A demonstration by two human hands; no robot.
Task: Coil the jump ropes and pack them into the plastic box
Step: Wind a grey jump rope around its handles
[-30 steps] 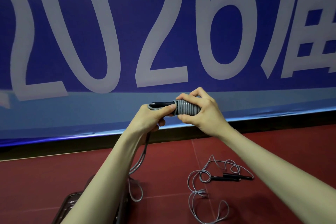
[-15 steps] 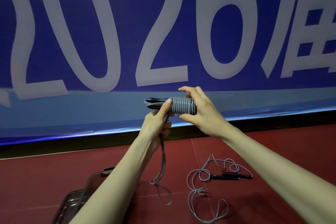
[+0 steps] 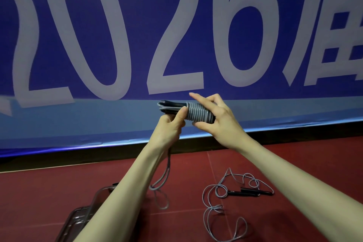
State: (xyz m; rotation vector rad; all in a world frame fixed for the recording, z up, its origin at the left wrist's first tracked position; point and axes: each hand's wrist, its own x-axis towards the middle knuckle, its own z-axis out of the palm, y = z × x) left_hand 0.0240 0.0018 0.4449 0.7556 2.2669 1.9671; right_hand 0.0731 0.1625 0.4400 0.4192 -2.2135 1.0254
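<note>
Two hands, left [image 3: 169, 127] & right [image 3: 218, 118], grip one coiled jump rope [image 3: 198, 113]; 2nd rope [image 3: 231, 202] loose on floor [image 3: 196, 167], one plastic box [image 3: 78, 218].

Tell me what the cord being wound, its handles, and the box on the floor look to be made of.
Grey cord wound around the handles: likely smooth plastic or rubber-coated, given its glossy, even ridges.
Black tapered handles: probably hard plastic, faintly shiny.
Tinted see-through box: looks like moulded plastic, since the red floor shows through it.
</note>
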